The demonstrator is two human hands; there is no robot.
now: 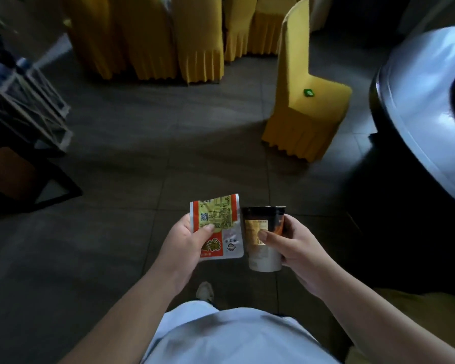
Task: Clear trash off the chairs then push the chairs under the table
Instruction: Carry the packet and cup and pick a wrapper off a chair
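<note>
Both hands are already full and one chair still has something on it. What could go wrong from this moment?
1. The left hand holds a wrapper and the right hand a cup, so picking up the green item on the chair may make one slip.
2. If the cup still holds liquid, tilting it could spill.
</note>
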